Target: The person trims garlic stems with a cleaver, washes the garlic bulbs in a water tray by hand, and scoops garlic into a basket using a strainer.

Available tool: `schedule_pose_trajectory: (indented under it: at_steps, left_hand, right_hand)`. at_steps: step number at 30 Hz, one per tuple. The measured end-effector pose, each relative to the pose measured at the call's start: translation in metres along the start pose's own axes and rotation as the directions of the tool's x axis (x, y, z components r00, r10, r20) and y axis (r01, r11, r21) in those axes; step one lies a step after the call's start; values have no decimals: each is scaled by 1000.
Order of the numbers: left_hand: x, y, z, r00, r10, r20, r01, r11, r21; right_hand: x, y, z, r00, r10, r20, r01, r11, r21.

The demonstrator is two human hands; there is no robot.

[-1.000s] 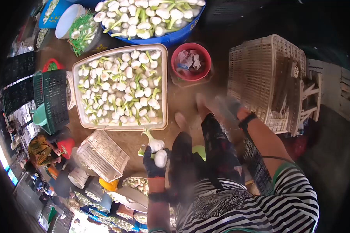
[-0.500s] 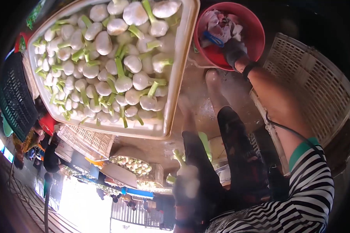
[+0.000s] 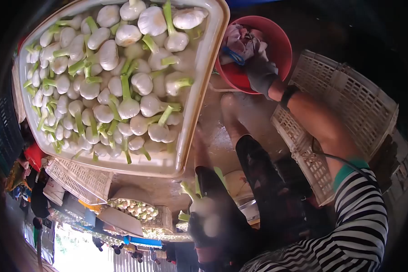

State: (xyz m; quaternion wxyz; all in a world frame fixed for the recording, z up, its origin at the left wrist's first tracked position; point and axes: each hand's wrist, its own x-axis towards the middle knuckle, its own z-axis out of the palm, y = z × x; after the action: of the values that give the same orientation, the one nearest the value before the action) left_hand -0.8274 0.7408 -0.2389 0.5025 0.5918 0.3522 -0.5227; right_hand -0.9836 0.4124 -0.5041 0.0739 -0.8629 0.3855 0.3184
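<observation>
My left hand (image 3: 196, 230), in a dark glove, is low in the view near my leg. It is closed around garlic bulbs (image 3: 203, 206) with green stems, partly blurred. My right hand (image 3: 260, 75), in a grey glove, reaches down into a red basin (image 3: 280, 43). There it touches a heap of pinkish-white, cloth-like material (image 3: 236, 41) beside a blue strip (image 3: 233, 55). Its fingertips are hidden, so its grip cannot be made out. To the left of the basin, a large white tub (image 3: 204, 90) holds many garlic bulbs (image 3: 108, 55) with cut green stems, in water.
A pale plastic crate (image 3: 349, 102) stands right of the basin, beneath my right arm. Another crate (image 3: 79, 180) lies beyond the tub's lower edge, near a container of bulbs (image 3: 136, 208). The floor (image 3: 217, 131) looks wet. Other people (image 3: 41, 199) are at the lower left.
The whole view has shifted, so basin, crate and right arm sit farther left and slightly lower. My right hand stays in the basin; my left still holds the garlic bulbs.
</observation>
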Motion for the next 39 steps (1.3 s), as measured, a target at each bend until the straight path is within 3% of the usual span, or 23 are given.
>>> schedule_pose_trajectory:
  at_steps: [2, 6, 7, 8, 10, 11, 12, 15, 17, 18, 19, 21, 24, 27, 30, 32, 35, 37, 39]
  left_hand:
    - [-12, 17, 45, 1000, 27, -15, -26, 999, 20]
    - [12, 3, 9, 996, 79, 40, -85, 984, 159]
    - [22, 2, -2, 972, 202, 119, -232, 909, 345]
    - [37, 2, -8, 929, 301, 216, -370, 780, 504]
    - [57, 15, 2, 897, 325, 300, -438, 745, 502]
    - [68, 26, 21, 920, 275, 279, -366, 859, 359]
    - [77, 35, 38, 940, 219, 263, -276, 939, 206]
    - [98, 49, 64, 904, 311, 293, -388, 885, 257]
    - [122, 54, 59, 877, 369, 309, -466, 810, 356]
    - [114, 61, 73, 910, 320, 263, -401, 837, 372]
    - [120, 63, 73, 898, 327, 294, -428, 806, 409]
    - [121, 67, 78, 877, 360, 320, -481, 685, 548]
    - [129, 63, 72, 765, 453, 458, -592, 214, 777]
    - [130, 61, 77, 680, 468, 565, -636, -8, 772]
    - [134, 59, 83, 671, 507, 541, -668, 96, 738]
    - [134, 67, 94, 697, 456, 553, -620, -4, 785]
    - [133, 83, 105, 708, 365, 604, -588, -167, 791]
    - [136, 92, 109, 723, 299, 622, -561, -271, 782]
    - [135, 100, 114, 784, 275, 556, -514, -214, 831]
  right_hand:
    - [-24, 13, -12, 999, -50, -19, 50, 999, -4]
    - [-76, 38, -18, 993, -108, -57, 120, 951, 283]
    - [-94, 43, -20, 991, -118, -63, 133, 928, 348]
    - [-111, 44, -13, 980, -71, -183, 146, 889, 434]
    - [-137, 37, -5, 966, -56, -251, 173, 862, 476]
    - [-146, 36, -3, 957, -49, -286, 191, 849, 493]
    - [-152, 34, -4, 987, -30, -159, 118, 805, 581]
    - [-166, 17, -2, 997, 75, 10, -65, 789, 611]
    - [-162, 17, 17, 989, 132, -73, -69, 825, 562]
    - [-157, 13, 26, 982, 150, -114, -64, 836, 545]
    - [-152, 14, 20, 987, 160, -5, -128, 810, 572]
    - [-153, 15, 27, 977, 167, -129, -45, 760, 648]
    - [-166, 4, -27, 988, 151, 37, -128, 655, 745]
    - [-184, -17, -73, 977, 104, -185, 91, 584, 807]
    - [-189, -52, -113, 940, 179, -290, 191, 427, 884]
    - [-183, -66, -114, 899, 142, -415, 324, 421, 847]
    - [-182, -83, -98, 892, 45, -450, 375, 482, 792]
    - [-181, -96, -103, 915, 64, -398, 327, 460, 826]
    - [-183, -106, -103, 899, 109, -425, 335, 456, 825]
